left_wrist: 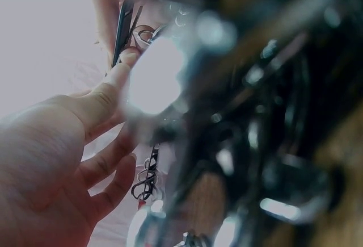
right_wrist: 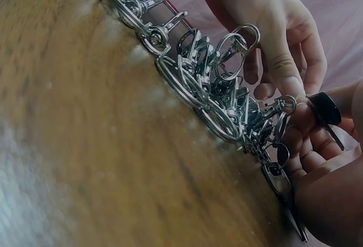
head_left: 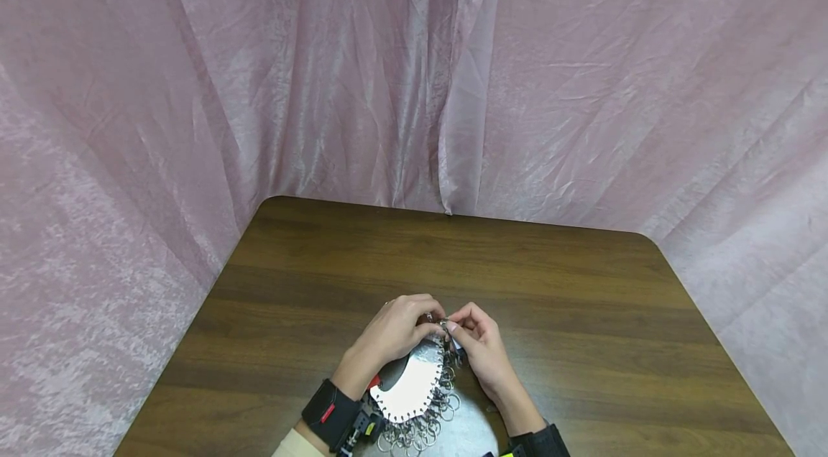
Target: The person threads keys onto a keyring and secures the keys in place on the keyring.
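A curved, shiny metal plate (head_left: 410,385) with a notched rim lies near the table's front edge. Swivel clasps with key rings (head_left: 446,399) hang all along that rim. At its far end my left hand (head_left: 401,328) pinches a small swivel clasp (right_wrist: 279,107) by its ring, thumb against fingertips. My right hand (head_left: 485,353) meets it from the right and pinches a thin piece with a black head (right_wrist: 326,108), which looks like a key. Below the fingers dangles a pointed metal piece (right_wrist: 278,180). The left wrist view is largely blurred by close metal.
The brown wooden table (head_left: 582,313) has rounded far corners. Pink curtains (head_left: 362,83) hang behind and beside it. Something red (head_left: 374,381) shows at the plate's left, beside the left forearm. Black straps with devices (head_left: 333,414) sit on both wrists.
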{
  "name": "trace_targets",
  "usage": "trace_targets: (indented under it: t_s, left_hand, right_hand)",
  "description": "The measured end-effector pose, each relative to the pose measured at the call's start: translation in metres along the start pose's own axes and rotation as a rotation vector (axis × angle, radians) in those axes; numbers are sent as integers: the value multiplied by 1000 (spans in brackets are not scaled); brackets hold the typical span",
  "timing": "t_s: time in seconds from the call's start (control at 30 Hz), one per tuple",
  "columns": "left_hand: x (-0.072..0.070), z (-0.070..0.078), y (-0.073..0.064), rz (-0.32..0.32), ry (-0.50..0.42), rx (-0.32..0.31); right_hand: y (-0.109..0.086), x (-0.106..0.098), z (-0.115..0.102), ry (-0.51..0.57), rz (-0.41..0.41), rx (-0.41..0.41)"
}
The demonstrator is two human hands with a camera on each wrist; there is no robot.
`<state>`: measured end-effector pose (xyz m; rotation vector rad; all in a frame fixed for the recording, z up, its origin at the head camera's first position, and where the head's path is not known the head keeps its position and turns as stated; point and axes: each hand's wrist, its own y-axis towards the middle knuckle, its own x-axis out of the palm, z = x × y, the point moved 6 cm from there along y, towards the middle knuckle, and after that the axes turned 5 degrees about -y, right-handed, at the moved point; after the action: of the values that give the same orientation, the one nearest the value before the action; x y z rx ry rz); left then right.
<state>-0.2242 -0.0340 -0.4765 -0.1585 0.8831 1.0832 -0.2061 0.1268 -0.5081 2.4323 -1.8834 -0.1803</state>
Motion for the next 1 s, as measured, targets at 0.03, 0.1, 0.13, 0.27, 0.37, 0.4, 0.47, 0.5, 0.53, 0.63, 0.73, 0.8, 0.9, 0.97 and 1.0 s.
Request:
trace_targets:
  t_s: [0.03, 0.1, 0.13, 0.27, 0.37, 0.4, 0.47, 0.5, 0.53, 0.63, 0.73, 0.8, 0.9, 0.97, 1.0]
  left_hand:
    - [0, 0, 0, 0, 0, 0]
    - [0, 0, 0, 0, 0, 0]
    - [0, 0, 0, 1, 1, 0]
    - [0, 0, 1, 4, 0, 0]
    - [0, 0, 1, 6, -2, 0]
    - [0, 0, 1, 6, -2, 0]
    - [0, 0, 2, 5, -1, 0]
    - [0, 0, 2, 5, 0, 1]
    - [0, 0, 2, 4, 1, 1]
    - [1, -1, 2, 4, 6, 1]
    - [1, -2, 2, 4, 4, -3]
    - [2, -2, 2, 5, 3, -7]
    - [3, -3, 2, 1, 1, -12]
    - [3, -3, 3, -1, 0, -13]
    - [3, -3, 3, -2, -1, -13]
  right_hand:
    - [0, 0, 0, 0, -1, -2]
    - [1, 0, 0, 1, -1, -2]
    - [1, 0, 0, 2, -2, -3]
    - [1, -1, 1, 0, 0, -5]
    - [2, -1, 1, -1, 1, -9]
    - [2, -1, 1, -1, 2, -10]
    - [3, -1, 1, -1, 4, -14]
    - [3, -2, 1, 0, 4, -15]
    - [3, -2, 1, 2, 4, -14]
    - [3, -2, 1, 3, 4, -13]
    - [3, -2, 2, 6, 2, -13]
    - [3, -2, 2, 9, 0, -14]
    - [3, -2, 3, 13, 0, -16]
    - [3, -2, 3, 15, 1, -16]
    - [3, -3, 4, 15, 1, -15]
